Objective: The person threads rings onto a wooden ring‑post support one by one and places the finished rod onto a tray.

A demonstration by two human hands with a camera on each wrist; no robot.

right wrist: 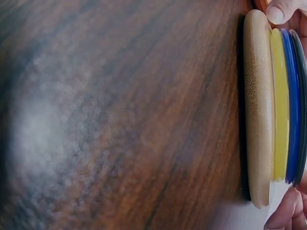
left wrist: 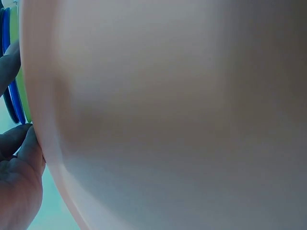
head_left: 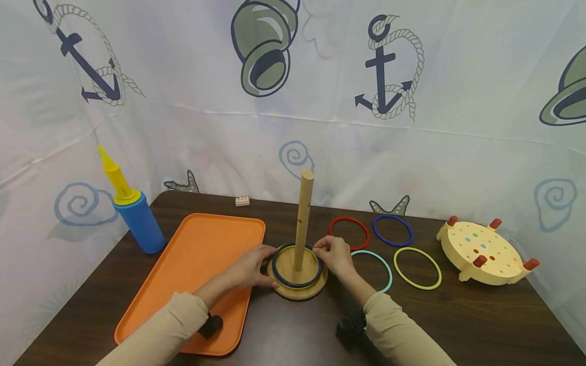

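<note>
A round wooden base (head_left: 300, 293) with an upright wooden peg (head_left: 303, 218) stands on the table. Around the peg lies a stack of rings: a yellow ring (right wrist: 279, 105) lowest, a blue ring (right wrist: 291, 110) above it, a dark ring (right wrist: 302, 115) on top. My left hand (head_left: 247, 267) rests at the stack's left side, thumb and fingers spread apart along the edge. At the right side my right hand (head_left: 336, 255) pinches the top ring's edge between thumb and fingertips. Blurred pale surface covers most of the left wrist view, hiding much of the left hand's contact.
An orange tray (head_left: 201, 244) lies left, under my left forearm. Behind it stands a blue and yellow pump (head_left: 139, 223). To the right lie red (head_left: 350, 219), blue (head_left: 392, 216), turquoise (head_left: 390, 277) and yellow rings (head_left: 417, 288), then a cream pegged toy (head_left: 480, 249). A small brick (head_left: 242, 202) sits at the back.
</note>
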